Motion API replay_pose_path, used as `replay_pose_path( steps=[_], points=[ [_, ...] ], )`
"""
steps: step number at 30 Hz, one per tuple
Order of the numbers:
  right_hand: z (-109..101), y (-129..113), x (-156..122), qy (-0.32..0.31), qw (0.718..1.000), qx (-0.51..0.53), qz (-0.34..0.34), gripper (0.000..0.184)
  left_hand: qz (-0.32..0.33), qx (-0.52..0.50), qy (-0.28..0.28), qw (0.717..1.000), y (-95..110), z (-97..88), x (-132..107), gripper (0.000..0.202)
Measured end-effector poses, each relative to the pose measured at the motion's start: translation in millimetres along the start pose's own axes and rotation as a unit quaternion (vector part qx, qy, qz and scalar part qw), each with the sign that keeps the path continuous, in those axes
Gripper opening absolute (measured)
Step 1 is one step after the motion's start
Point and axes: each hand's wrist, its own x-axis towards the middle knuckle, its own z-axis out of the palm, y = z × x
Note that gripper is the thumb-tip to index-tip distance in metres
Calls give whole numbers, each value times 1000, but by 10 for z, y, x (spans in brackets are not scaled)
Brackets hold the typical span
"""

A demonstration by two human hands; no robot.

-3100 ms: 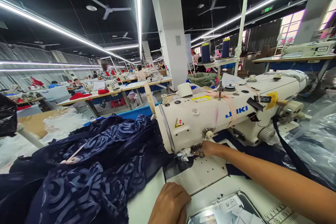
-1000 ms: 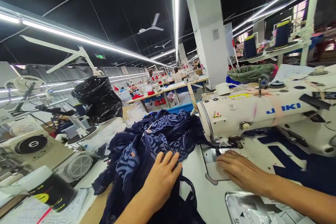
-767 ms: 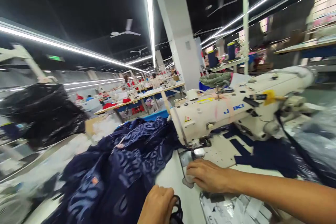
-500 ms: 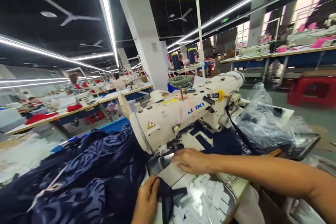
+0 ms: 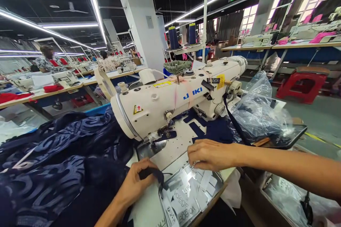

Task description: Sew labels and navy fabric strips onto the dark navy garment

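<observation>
My left hand [image 5: 138, 182] is closed on a dark navy fabric strip [image 5: 151, 173], which loops over its fingers at the tray's left edge. My right hand [image 5: 210, 154] hovers over the far side of a shallow metal tray [image 5: 222, 181], fingers curled down and together; whatever is at their tips is hidden. White printed labels [image 5: 183, 204] lie piled in the tray, some lettered "valege". Just beyond both hands stands a white JUKI sewing machine [image 5: 170, 95], its needle area [image 5: 157, 143] to the left of my right hand.
Patterned navy fabric [image 5: 61, 149] is heaped at left. Navy cut pieces [image 5: 218, 131] lie on the machine bed. A clear plastic bag [image 5: 258, 110] sits in a dark tray at right. Thread cones [image 5: 173, 38] stand behind, a red stool [image 5: 302, 85] farther right. Co-workers sit at far-left tables.
My right hand has come back from beside the needle area to over the label tray. My left hand still grips the navy strip, now raised and looped. The head view has shifted.
</observation>
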Motion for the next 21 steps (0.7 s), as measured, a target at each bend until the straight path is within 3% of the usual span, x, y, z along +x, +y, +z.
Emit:
replay_pose_path(
  steps=[6, 12, 16, 21],
  points=[
    [-8, -184, 6, -18, 996, -76, -39, 5, -38, -17, 70, 997, 118, 147, -11, 29],
    [197, -398, 62, -45, 984, -126, -116, 10, -79, -66, 108, 989, 149, 248, 14, 28],
    [267, -431, 86, -58, 982, -148, -99, 8, -107, -93, 141, 980, 40, 275, -12, 35],
    [190, -455, 98, -81, 987, -118, -67, 15, -135, -153, 160, 966, -10, 283, -59, 43]
  ],
)
